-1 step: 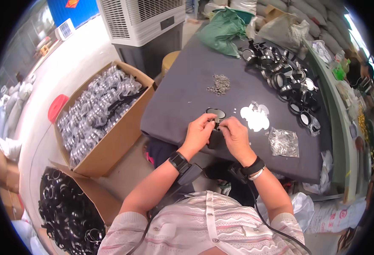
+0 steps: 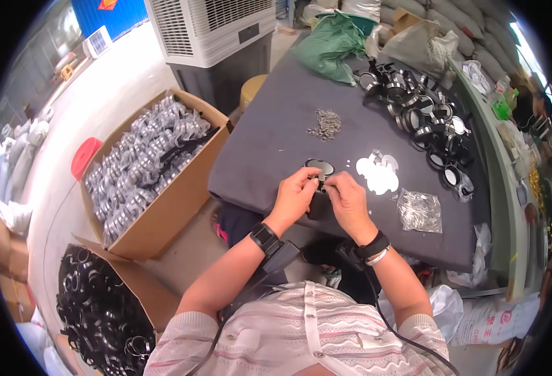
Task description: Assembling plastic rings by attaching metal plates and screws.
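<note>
At the table's near edge I hold a small black-rimmed round mirror (image 2: 320, 167) with a dark strap-like part below it. My left hand (image 2: 295, 195) is closed, its thumb and fingers gripping the piece just under the disc. My right hand (image 2: 348, 203) pinches at the same joint from the other side; what lies between its fingertips is too small to make out. Just right of my hands lie several shiny white discs (image 2: 377, 173) with tabs. Beyond them sits a small heap of metal links or clips (image 2: 326, 125). A clear bag of thin metal pins (image 2: 419, 210) lies near my right wrist.
Many black round mirrors with bands (image 2: 417, 116) are piled along the right side of the dark table (image 2: 260, 135). A green bag (image 2: 332, 47) rests at the far end. Left stand a carton of wrapped pieces (image 2: 163, 216), a box of black rings (image 2: 100, 307) and an air cooler (image 2: 213, 31).
</note>
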### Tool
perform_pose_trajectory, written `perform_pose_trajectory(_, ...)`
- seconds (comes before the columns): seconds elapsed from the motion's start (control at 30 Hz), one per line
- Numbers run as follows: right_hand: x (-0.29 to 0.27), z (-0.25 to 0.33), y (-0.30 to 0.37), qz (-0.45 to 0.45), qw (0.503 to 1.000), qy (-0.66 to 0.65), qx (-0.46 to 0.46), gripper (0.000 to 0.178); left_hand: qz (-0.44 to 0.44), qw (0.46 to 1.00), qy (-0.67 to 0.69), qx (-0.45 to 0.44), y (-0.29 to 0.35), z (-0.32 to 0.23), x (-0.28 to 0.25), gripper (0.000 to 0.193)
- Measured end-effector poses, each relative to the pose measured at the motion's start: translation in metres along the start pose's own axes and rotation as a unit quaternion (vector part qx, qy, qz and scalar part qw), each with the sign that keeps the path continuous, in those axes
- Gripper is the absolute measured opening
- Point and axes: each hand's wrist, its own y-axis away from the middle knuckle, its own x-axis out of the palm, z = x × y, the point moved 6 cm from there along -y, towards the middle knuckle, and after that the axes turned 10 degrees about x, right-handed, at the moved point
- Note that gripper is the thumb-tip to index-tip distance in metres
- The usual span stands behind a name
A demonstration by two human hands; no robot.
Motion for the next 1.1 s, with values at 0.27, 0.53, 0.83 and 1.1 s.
perform_pose_trajectory(0.27,0.012,0.001,-0.001,-0.052,0.998,0.007,-0.036,0.016,-0.003,1.0,-0.018,0.005,0.003,-0.003,-0.009,0.021)
perform_pose_trajectory(0.53,0.007,-0.001,-0.001,-0.075,0.997,-0.029,-0.004,0.011,0.031,1.0,0.007,0.001,0.002,-0.004,-0.001,0.024)
perform_pose_trajectory(0.83,-0.005,-0.016,0.001,0.019,0.985,-0.047,0.165,0.021,-0.034,0.999,0.014,-0.017,0.003,-0.001,-0.006,0.019)
perform_pose_trajectory(1.1,-0.095,-0.071,0.025,0.039,0.923,0.369,0.105,0.01,-0.03,0.998,-0.048,-0.004,-0.007,-0.01,0.011,0.018)
